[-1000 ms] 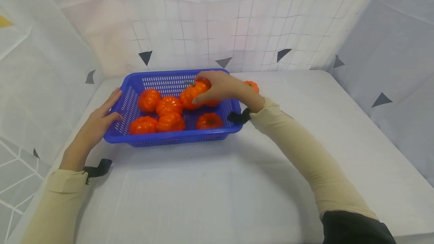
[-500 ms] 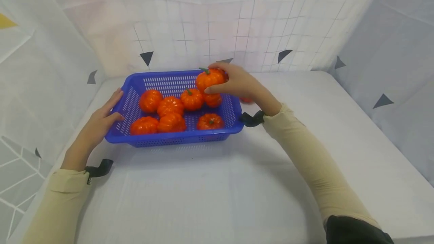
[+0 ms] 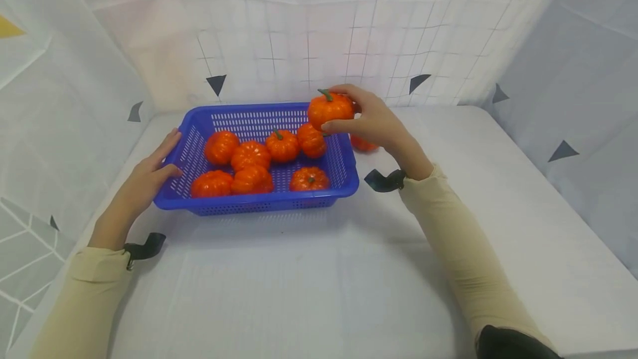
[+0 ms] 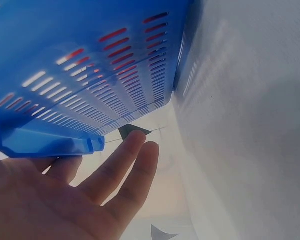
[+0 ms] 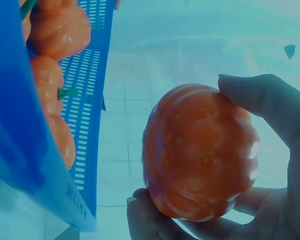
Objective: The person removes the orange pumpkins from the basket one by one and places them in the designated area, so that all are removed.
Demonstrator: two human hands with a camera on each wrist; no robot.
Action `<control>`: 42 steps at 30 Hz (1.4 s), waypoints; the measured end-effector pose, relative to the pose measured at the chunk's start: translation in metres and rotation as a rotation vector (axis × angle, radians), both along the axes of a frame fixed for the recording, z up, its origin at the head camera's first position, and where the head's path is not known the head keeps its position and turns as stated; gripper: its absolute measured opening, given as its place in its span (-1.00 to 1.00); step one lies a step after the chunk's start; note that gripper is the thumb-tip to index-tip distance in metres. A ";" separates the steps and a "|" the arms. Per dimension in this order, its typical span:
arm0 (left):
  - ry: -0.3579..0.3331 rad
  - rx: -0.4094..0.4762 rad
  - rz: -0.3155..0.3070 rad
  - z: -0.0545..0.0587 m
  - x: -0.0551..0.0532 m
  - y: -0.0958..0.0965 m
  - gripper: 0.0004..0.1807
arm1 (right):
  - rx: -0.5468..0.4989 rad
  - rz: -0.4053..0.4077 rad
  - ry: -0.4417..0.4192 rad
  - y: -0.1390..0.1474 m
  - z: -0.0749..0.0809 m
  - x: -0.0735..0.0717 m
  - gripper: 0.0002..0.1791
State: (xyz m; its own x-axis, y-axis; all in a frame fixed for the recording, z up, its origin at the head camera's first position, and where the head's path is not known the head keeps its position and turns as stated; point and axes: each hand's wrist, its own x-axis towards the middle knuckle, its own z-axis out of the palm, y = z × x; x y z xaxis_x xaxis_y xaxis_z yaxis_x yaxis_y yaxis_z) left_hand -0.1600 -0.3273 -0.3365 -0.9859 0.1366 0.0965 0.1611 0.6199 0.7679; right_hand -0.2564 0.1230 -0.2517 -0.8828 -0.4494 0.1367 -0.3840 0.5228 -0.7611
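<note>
My right hand [image 3: 371, 118] grips a small orange pumpkin [image 3: 329, 111] with a green stem, held up over the back right corner of the blue basket [image 3: 264, 197]. In the right wrist view, the thumb and fingers wrap the sides of the shiny ribbed pumpkin [image 5: 200, 155]. At the basket's left end, my left hand [image 3: 139, 184] rests against the rim, thumb and forefinger spread along it. The left wrist view shows two long fingers [image 4: 140, 170] stretched out beside the slotted basket wall [image 4: 105, 65]. Several more pumpkins [image 3: 251, 155] lie in the basket.
Another orange pumpkin [image 3: 364, 144] sits on the white table [image 3: 299, 270] just outside the basket's right end, partly hidden by my right hand. A white cloth wall [image 3: 349, 32] with a grid print stands behind, and grey cloth [image 3: 573, 82] hangs at the right.
My right hand has lifted the pumpkin out from among the others and carried it up and right, over the basket's rim. The left hand and basket have stayed in place.
</note>
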 end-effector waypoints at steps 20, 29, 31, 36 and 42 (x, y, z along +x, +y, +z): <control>-0.004 -0.004 0.001 -0.002 0.005 0.001 -0.20 | 0.024 -0.119 -0.035 0.040 0.005 -0.009 -0.13; -0.002 -0.011 0.000 0.000 0.005 0.002 -0.19 | 0.040 -0.187 -0.095 0.059 0.000 -0.018 -0.10; -0.006 -0.015 -0.001 0.001 0.004 0.002 -0.20 | 0.036 -0.200 -0.100 0.063 -0.001 -0.021 -0.11; -0.007 -0.011 -0.004 0.004 0.003 0.003 -0.20 | 0.028 -0.231 -0.103 0.071 -0.005 -0.027 -0.15; -0.011 -0.007 -0.003 0.004 0.003 0.003 -0.20 | 0.025 -0.288 -0.122 0.079 -0.011 -0.035 -0.13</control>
